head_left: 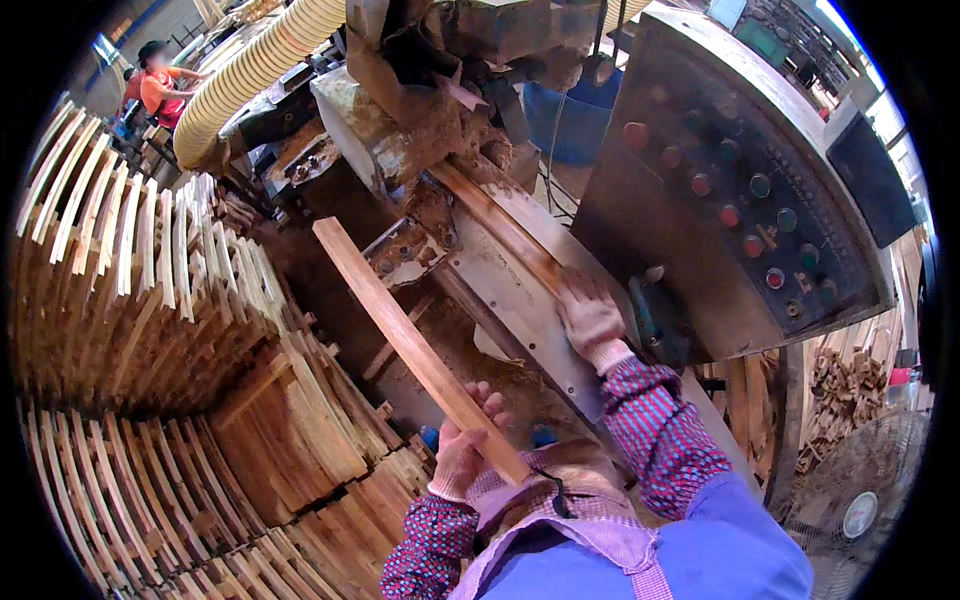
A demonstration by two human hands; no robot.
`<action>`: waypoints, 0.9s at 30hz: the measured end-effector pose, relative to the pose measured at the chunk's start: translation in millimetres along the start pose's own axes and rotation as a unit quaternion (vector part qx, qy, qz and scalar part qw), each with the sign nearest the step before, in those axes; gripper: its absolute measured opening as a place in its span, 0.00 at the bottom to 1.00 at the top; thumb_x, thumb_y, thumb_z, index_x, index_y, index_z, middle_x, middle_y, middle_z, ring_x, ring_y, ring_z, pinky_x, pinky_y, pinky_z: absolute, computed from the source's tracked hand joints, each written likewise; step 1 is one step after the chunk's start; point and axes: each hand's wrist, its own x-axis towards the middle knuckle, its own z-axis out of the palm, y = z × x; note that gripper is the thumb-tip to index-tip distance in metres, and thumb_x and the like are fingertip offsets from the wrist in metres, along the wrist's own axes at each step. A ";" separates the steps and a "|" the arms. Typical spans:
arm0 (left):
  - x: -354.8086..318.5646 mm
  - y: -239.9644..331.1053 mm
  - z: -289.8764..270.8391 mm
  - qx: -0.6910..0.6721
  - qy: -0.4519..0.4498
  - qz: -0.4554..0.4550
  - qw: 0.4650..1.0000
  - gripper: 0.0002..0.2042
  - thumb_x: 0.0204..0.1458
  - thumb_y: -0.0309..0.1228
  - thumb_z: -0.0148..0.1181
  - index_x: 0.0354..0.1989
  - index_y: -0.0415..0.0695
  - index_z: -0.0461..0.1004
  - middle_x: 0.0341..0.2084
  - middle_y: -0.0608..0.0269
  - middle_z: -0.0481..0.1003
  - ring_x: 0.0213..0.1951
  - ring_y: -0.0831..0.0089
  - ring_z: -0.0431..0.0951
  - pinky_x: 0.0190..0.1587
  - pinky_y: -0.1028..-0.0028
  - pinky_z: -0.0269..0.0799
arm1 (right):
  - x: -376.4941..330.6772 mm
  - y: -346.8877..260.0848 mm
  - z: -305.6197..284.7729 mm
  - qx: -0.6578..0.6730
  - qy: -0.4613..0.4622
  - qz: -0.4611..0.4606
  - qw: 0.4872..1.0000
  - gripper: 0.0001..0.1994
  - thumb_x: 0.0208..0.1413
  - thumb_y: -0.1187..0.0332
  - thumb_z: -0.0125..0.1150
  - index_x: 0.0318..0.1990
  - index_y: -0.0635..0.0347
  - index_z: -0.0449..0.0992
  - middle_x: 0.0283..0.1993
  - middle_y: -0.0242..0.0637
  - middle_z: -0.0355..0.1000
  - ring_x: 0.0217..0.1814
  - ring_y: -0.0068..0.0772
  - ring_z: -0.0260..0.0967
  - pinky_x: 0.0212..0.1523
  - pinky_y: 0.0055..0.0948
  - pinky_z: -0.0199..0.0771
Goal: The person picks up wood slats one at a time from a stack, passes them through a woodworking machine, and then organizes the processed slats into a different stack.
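My left hand (pixel 468 440), in a fingerless-looking glove, is closed round the lower part of a wooden strip (pixel 390 325). That strip slants up and to the left, clear of the machine. On the machine's metal bed (pixel 520 300) lies a second wooden strip (pixel 495 225), its far end running under the dusty cutting head (pixel 420 130). My right hand (pixel 590 315), gloved as well, rests over the near end of this second strip with the fingers bent onto it. Its fingertips are partly hard to make out.
Tall stacks of wooden strips (pixel 140 250) fill the left side. A control panel (pixel 740 210) with coloured buttons stands right of the bed. A ribbed hose (pixel 260 75) crosses at the top. A fan (pixel 860 510) is at lower right. Another person (pixel 160 85) works far left.
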 end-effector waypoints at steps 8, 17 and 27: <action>29.7 -10.4 38.5 0.061 0.000 0.035 0.998 0.34 0.41 0.22 0.59 0.62 0.42 0.58 0.55 0.63 0.64 0.57 0.64 0.66 0.61 0.61 0.64 | 42.9 -16.5 -4.2 0.267 0.108 0.025 0.957 0.23 0.58 0.64 0.56 0.61 0.56 0.67 0.48 0.39 0.73 0.48 0.45 0.70 0.51 0.38 0.71; 15.0 -41.6 52.6 0.218 -0.056 -0.064 0.972 0.33 0.54 0.35 0.61 0.67 0.43 0.53 0.56 0.62 0.64 0.59 0.68 0.65 0.61 0.69 0.62 | -125.6 -64.3 -115.7 0.409 -0.182 0.081 0.890 0.33 0.47 0.69 0.64 0.64 0.61 0.64 0.62 0.52 0.65 0.65 0.51 0.62 0.64 0.37 0.63; -16.1 146.3 -331.1 0.318 0.349 0.045 0.880 0.13 0.60 0.35 0.53 0.52 0.48 0.70 0.38 0.63 0.70 0.30 0.70 0.73 0.27 0.73 0.69 | -172.4 -32.3 -70.8 0.083 -0.054 0.048 0.994 0.26 0.53 0.72 0.54 0.62 0.66 0.65 0.62 0.60 0.62 0.65 0.64 0.58 0.66 0.57 0.53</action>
